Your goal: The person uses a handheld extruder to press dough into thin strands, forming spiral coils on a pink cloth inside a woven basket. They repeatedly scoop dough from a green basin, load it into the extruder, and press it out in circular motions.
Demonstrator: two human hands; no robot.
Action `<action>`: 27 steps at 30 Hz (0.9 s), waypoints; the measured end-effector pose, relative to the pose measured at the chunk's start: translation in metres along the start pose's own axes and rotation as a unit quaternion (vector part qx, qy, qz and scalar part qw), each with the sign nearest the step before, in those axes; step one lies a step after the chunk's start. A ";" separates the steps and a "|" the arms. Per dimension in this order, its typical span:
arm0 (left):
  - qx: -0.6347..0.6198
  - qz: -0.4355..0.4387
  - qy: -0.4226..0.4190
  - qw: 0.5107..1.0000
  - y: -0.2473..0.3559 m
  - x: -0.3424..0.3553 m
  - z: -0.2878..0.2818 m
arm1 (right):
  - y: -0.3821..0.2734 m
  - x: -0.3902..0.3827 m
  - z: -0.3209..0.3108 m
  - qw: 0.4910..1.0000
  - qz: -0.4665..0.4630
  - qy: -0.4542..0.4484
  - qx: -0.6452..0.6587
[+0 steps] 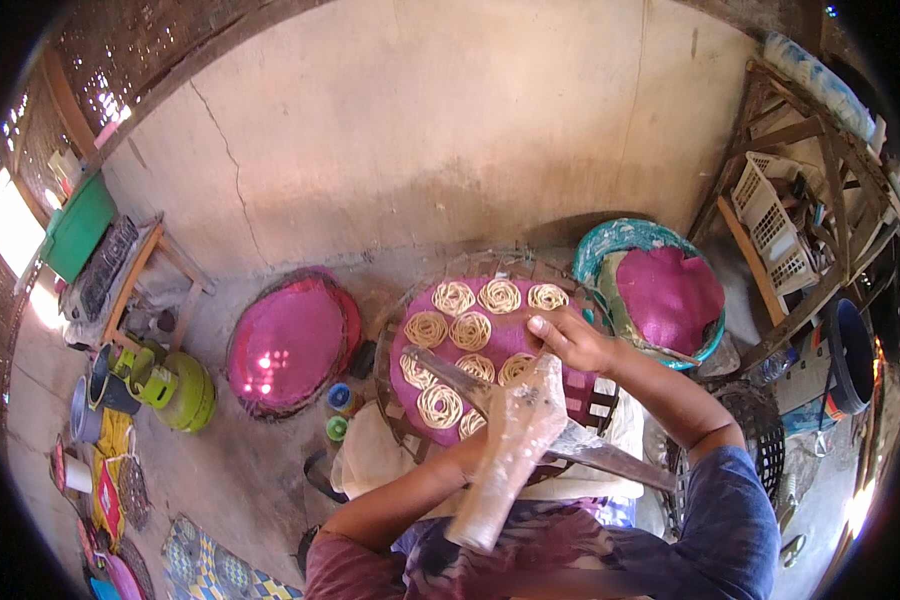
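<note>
A round tray point(510, 318) lined with pink sheet holds several coiled pale noodle-like rounds point(440, 405) on a woven base point(602, 398). A pale wooden tool point(510, 440) with a dark crossbar point(625, 462) stands over it, nearest the camera. My right hand point(570, 338) is at the tool's upper end over the tray, thumb showing and fingers curled out of sight; what it holds is unclear. My left forearm point(390, 510) reaches beneath the tool, which hides my left hand.
At left are pink sheets point(285, 345) on the floor, green gas cylinders point(180, 390) and a wooden bench point(135, 295). At right are a teal tub point(600, 240) with pink cloth, a wooden rack point(820, 200) and a dark bucket point(848, 355). A cracked wall point(400, 120) stands behind.
</note>
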State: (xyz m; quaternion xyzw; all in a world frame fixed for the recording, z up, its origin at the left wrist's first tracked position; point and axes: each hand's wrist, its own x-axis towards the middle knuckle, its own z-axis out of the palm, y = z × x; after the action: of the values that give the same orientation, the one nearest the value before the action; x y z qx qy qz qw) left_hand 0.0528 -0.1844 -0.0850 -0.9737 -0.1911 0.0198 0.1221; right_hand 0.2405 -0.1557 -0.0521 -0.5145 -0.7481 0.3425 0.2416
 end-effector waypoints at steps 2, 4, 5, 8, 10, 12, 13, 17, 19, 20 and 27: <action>-0.117 -0.004 -0.027 0.993 -0.006 0.001 -0.004 | -0.042 0.001 -0.014 0.920 -0.356 0.156 -0.051; -0.219 0.059 -0.061 0.972 -0.022 -0.001 -0.002 | -0.087 -0.002 -0.019 0.898 -0.434 0.032 -0.057; -0.303 0.086 -0.065 0.947 -0.032 -0.003 -0.001 | -0.107 -0.004 -0.016 0.858 -0.508 -0.006 -0.082; -0.510 0.138 -0.059 0.847 -0.063 -0.003 -0.010 | -0.136 -0.021 -0.024 0.879 -0.462 -0.070 -0.096; -0.557 0.149 -0.028 0.817 -0.074 0.000 -0.027 | -0.137 -0.021 -0.027 0.923 -0.379 -0.027 -0.059; -0.550 0.087 -0.018 0.830 -0.077 0.003 -0.045 | -0.131 -0.018 -0.035 0.958 -0.282 0.040 0.013; -0.483 0.067 0.003 0.873 -0.079 0.002 -0.053 | -0.128 -0.017 -0.038 0.969 -0.233 0.071 0.049; -0.349 -0.149 -0.009 0.925 -0.095 -0.025 -0.059 | -0.107 -0.028 -0.078 0.942 -0.140 0.288 0.097; -0.357 -0.204 0.107 0.905 -0.120 -0.044 -0.049 | -0.089 -0.046 -0.108 0.859 -0.076 0.471 0.186; -0.374 -0.190 0.206 0.884 -0.131 -0.044 -0.042 | -0.076 -0.049 -0.122 0.790 -0.112 0.540 0.268; -0.804 -0.107 0.439 0.385 -0.106 0.041 -0.027 | -0.009 0.005 -0.104 0.463 -0.279 0.679 0.496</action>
State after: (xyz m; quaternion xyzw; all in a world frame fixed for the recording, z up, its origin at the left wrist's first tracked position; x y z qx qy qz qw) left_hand 0.0538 -0.0802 -0.0324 -0.4616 -0.1405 -0.5871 -0.6499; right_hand 0.3073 -0.1261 0.0221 -0.1419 -0.1560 0.1128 0.9710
